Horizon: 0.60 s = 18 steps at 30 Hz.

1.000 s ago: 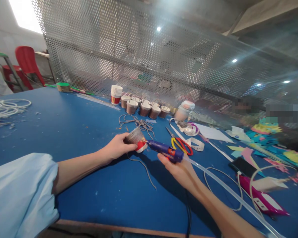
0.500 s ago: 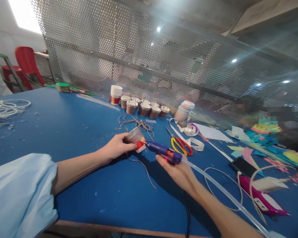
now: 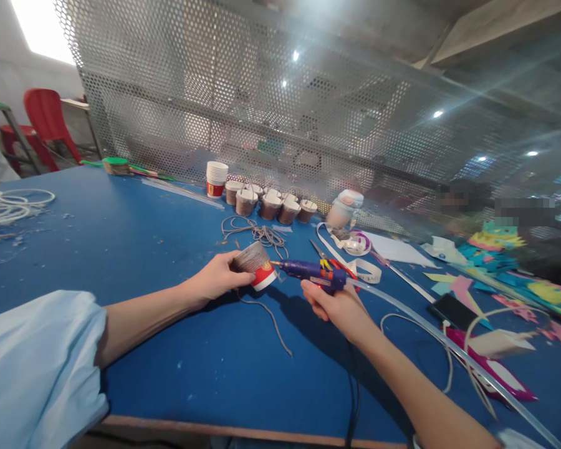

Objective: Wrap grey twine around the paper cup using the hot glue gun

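Note:
My left hand (image 3: 222,274) is closed around a red and white paper cup (image 3: 263,276), tilted on its side. Grey cord (image 3: 251,255) is wound round part of the cup, and its loose tail (image 3: 273,324) trails over the table. In my right hand (image 3: 331,305) is a blue hot glue gun (image 3: 311,272) with a long clear glue stick (image 3: 416,315) coming out of its back. The gun's nozzle points left, close to the cup's red side. Whether it touches the cup I cannot tell.
Several cord-wrapped cups (image 3: 271,204) and a cup stack (image 3: 216,179) stand along the perforated metal screen (image 3: 191,118). A cord heap (image 3: 262,234), scissors (image 3: 330,259) and a white ribbon (image 3: 367,271) lie beyond my hands. A phone (image 3: 455,312) rests at right on the blue table (image 3: 168,368).
The glue gun has moved slightly right, its nozzle drawing back from the cup. The cup has turned a little, so more of its red side shows.

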Motion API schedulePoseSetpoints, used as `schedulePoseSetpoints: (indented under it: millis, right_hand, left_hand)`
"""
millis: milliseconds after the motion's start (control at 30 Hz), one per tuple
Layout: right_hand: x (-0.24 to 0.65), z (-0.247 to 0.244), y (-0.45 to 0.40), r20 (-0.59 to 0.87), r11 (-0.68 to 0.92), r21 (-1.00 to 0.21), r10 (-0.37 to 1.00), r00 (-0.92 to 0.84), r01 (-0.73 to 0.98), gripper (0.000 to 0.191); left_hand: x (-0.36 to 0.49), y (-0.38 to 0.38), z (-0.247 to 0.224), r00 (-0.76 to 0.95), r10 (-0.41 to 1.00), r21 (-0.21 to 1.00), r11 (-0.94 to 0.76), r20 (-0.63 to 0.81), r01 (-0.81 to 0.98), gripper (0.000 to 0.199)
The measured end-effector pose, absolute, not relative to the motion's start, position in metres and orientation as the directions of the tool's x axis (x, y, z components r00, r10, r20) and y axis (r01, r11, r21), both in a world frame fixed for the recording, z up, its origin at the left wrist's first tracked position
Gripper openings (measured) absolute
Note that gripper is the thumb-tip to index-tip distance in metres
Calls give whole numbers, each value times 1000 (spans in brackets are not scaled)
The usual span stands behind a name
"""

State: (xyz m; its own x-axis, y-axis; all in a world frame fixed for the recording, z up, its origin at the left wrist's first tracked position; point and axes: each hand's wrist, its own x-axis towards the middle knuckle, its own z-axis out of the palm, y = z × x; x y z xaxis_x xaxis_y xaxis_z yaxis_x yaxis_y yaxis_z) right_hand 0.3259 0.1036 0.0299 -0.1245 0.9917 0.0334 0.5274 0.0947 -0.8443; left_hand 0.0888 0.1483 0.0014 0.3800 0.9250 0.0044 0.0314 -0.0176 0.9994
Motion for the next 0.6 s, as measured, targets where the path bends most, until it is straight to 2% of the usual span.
schedulePoseSetpoints:
  millis: [133, 267, 400, 600]
  right_hand:
    - [335, 29, 115, 138, 135, -849, 990, -33, 510, 41]
    - [348, 20, 134, 261, 135, -731, 961, 92, 669, 41]
    - [357, 5, 148, 321, 193, -551, 947, -6, 812, 40]
    - [358, 16, 143, 246, 173, -381, 966, -80, 908, 46]
  left_hand:
    - [90, 147, 4, 373, 928, 1000, 6, -10, 12, 32]
    - [90, 148, 5, 353, 936, 1000, -8, -3, 30, 33]
    - [89, 149, 4, 336, 942, 999, -26, 11, 41, 25]
    - [90, 148, 0, 324, 946, 996, 25, 6, -90, 24]
